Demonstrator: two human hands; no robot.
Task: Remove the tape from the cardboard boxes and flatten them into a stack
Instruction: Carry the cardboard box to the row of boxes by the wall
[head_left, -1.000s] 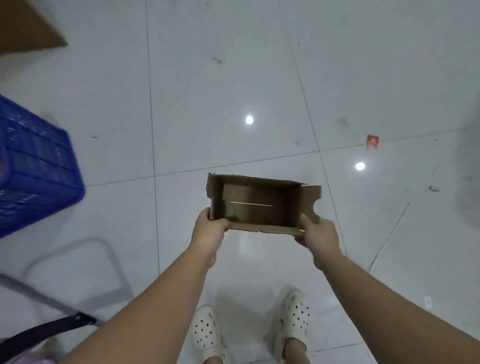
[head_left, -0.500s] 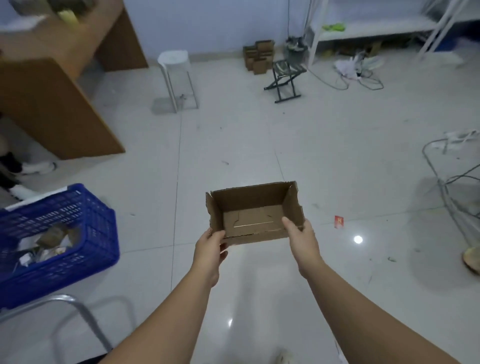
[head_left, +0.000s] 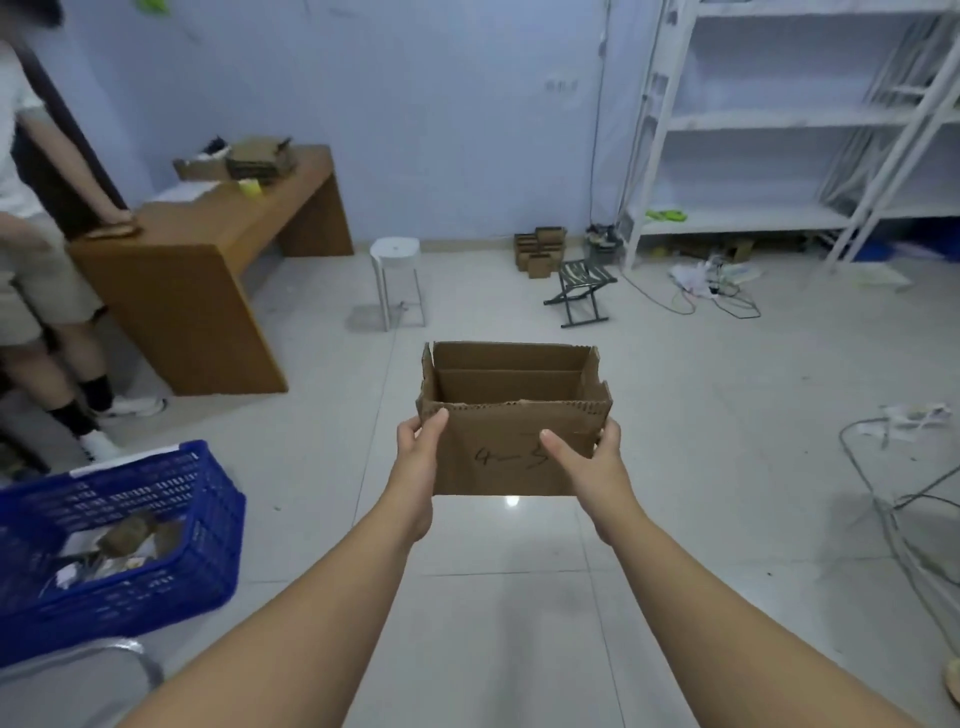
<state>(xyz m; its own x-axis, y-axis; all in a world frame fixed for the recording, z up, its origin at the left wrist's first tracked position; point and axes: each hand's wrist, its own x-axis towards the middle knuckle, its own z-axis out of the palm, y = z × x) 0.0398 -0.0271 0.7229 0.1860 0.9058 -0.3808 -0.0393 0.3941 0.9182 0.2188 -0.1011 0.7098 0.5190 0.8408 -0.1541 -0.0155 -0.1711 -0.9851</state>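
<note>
Here, the open-topped cardboard box (head_left: 514, 415) is held in mid-air above the floor. The left hand (head_left: 418, 457) grips its left corner; the right hand (head_left: 587, 462) grips its right corner, thumb across the front.

Both bare arms reach forward, holding a box (head_left: 498, 436) between them.
The left hand (head_left: 417, 460) grips the box's left edge, thumb up on the near face by the top corner, fingers hidden behind. The right hand (head_left: 589, 465) grips the right edge, thumb laid across the near face, fingertips curled round the corner.
</note>
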